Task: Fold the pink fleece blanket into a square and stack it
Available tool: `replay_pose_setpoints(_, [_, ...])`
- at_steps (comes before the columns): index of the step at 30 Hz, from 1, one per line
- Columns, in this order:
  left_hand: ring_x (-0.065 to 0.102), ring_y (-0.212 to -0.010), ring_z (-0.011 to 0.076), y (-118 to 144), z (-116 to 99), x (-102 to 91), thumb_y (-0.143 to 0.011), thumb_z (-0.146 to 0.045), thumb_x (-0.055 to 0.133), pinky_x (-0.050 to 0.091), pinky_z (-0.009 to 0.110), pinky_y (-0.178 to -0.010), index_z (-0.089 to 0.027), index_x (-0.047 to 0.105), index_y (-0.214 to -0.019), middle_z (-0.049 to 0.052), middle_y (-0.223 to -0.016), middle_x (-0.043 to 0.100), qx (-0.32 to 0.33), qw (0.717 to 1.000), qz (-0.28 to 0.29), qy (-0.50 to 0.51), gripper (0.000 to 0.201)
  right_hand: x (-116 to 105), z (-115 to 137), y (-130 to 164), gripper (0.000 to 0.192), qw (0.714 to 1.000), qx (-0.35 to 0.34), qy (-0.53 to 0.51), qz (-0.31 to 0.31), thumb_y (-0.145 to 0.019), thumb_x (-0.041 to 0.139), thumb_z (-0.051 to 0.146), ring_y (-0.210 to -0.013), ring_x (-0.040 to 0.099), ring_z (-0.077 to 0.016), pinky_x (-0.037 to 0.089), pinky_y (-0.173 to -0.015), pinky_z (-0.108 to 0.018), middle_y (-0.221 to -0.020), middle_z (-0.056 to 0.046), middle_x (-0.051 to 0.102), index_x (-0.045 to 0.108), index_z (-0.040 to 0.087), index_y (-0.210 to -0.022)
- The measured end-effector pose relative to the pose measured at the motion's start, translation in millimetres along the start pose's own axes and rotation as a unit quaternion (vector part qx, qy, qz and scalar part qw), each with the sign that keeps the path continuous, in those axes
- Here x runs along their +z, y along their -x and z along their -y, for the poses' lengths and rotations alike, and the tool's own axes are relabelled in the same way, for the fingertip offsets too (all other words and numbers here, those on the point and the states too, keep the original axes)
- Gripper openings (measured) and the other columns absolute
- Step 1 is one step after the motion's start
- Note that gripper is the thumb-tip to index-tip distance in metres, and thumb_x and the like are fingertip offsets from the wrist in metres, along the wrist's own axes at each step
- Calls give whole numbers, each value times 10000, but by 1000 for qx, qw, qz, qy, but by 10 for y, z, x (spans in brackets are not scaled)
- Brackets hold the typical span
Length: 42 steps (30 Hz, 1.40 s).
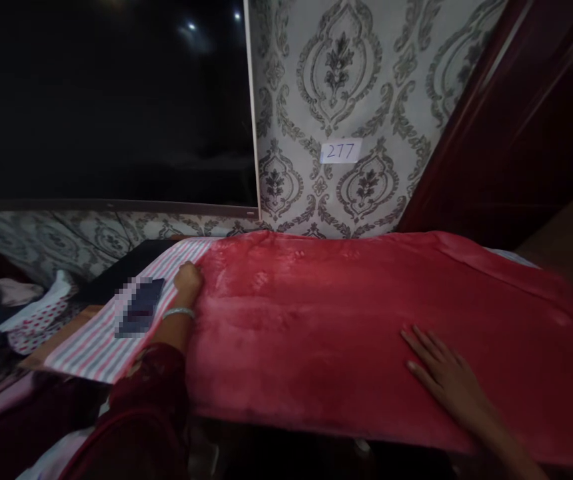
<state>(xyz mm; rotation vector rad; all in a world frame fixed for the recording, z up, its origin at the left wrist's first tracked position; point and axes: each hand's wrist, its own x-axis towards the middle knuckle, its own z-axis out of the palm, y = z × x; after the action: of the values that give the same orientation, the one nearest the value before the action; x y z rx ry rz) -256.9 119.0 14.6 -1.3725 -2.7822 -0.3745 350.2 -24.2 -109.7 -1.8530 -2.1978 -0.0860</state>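
Note:
A large red plush cloth [306, 333] lies spread over a flat surface and hangs slightly past its front edge. At the cloth's left edge, my left hand [189, 280] is closed in a fist; its fingers are curled out of sight, so what they grip is not clear. My right hand [439, 377] rests flat on the right part of the red cloth, fingers stretched out. Left of the red cloth shows a striped pink, grey and white cloth [86, 347]. On it lies a dark flat object [141, 307], partly blurred out.
A big dark screen [106, 107] stands behind on the left, before patterned wallpaper [339, 73] bearing a paper marked 277 [341, 151]. Dark red polished wood [506, 120] slants at the right. Piled fabrics [36, 327] lie at the far left.

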Motion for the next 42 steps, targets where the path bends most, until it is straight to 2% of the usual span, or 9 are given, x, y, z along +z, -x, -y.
replay_pose_setpoints(5, [656,-1117,381,-23,22,-17,-954,-263,422,524,442,-878,23,583,-1255,312,-1215,637,-1,1000,-27,0,445,-4,27,-1,637,1000,2,5,-1,-960,326,603,-1490,343,-317,347,-1151,-606,-1618,-34,378,428,353,-1538])
replay_pose_setpoints(8, [575,-1239,400,59,-122,-38,-954,-181,341,492,488,-951,31,534,-1321,324,-1333,567,33,997,-69,-9,466,-6,44,-13,639,1000,6,5,1,-961,337,607,-1488,348,-313,340,-1158,-596,-1623,-33,370,423,352,-1541])
replay_pose_setpoints(11, [442,-1392,355,219,-465,25,-970,-254,376,387,501,-1109,-50,493,-1414,249,-1465,510,160,984,-78,-21,503,-10,67,-29,627,1000,10,8,-2,-966,347,596,-1493,339,-305,335,-1161,-593,-1625,-30,369,420,359,-1542])
replay_pose_setpoints(15, [222,-1534,325,458,-990,252,-988,-451,397,177,584,-1226,-149,415,-1524,165,-1643,311,333,941,22,-52,615,-33,101,-42,598,1000,13,14,0,-977,355,568,-1500,327,-291,330,-1165,-586,-1625,-29,371,427,366,-1535])
replay_pose_setpoints(18, [187,-1550,306,555,-1174,391,-1008,-503,313,164,600,-1225,-201,362,-1563,121,-1675,245,339,934,93,-66,634,-68,129,-43,587,1000,15,18,3,-987,350,553,-1503,319,-292,321,-1169,-588,-1627,-36,365,427,363,-1536])
replay_pose_setpoints(24, [168,-1557,284,560,-1178,315,-1012,-485,289,191,570,-1227,-212,302,-1589,105,-1684,206,315,938,117,-86,639,-157,195,-63,586,999,19,16,20,-993,364,548,-1509,304,-300,309,-1175,-589,-1639,-35,338,412,359,-1546])
replay_pose_setpoints(30, [399,-1443,398,713,-1623,103,-983,-437,371,310,648,-1144,-141,493,-1483,219,-1556,438,305,939,115,-112,593,-231,262,-94,577,999,23,-2,23,-1003,373,543,-1515,288,-297,282,-1185,-593,-1641,-35,335,407,356,-1548])
replay_pose_setpoints(36, [171,-1556,297,1324,-2235,382,-1004,-473,339,191,559,-1234,-186,290,-1593,132,-1685,194,447,887,97,-71,657,-324,328,-106,578,998,27,-32,36,-1012,391,520,-1531,247,-295,229,-1203,-604,-1657,-43,292,369,357,-1566])
replay_pose_setpoints(42, [229,-1538,327,1427,-2287,601,-999,-451,316,251,610,-1192,-200,353,-1572,145,-1658,269,458,880,99,-68,626,-481,228,-207,619,990,18,-122,68,-939,551,471,-1506,302,-324,252,-1199,-596,-1627,-72,356,453,319,-1530])
